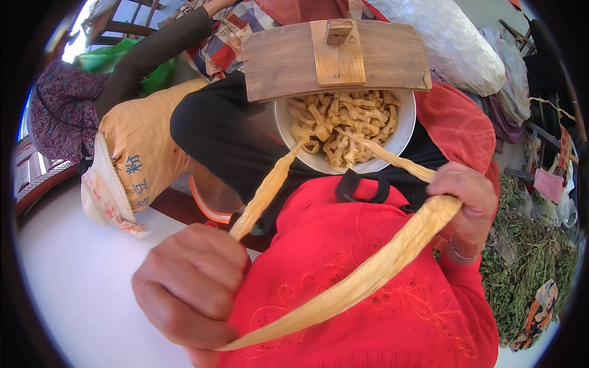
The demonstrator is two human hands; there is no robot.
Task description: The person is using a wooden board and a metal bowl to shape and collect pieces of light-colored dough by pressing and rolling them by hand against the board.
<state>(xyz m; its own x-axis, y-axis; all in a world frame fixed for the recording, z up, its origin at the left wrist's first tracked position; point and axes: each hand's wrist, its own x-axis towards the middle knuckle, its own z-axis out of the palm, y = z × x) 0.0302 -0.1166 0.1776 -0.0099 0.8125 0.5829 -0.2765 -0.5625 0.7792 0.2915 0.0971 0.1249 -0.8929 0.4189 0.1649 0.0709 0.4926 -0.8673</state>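
Observation:
A long, pale-yellow strip that looks like tofu skin [356,285] sags in a broad band between my two hands, across the front of my red top. My left hand [187,285] is closed in a fist around one part of it, at lower left. At right, my right hand [466,199] pinches the other part between thumb and fingers. From each hand a narrower twisted length runs up to a white bowl [407,119] between my legs. Inside the bowl lie many short, folded or knotted yellow pieces [353,126]. The tips of my left fingers are hidden.
A wooden board [276,64] with a nailed crosspiece lies across my lap at the bowl's far side. A tan sack [147,141] stands at left, beside another person's dark sleeve [150,58]. White plastic bags [448,46] are at far right, and dried green plants [524,264] lie below them.

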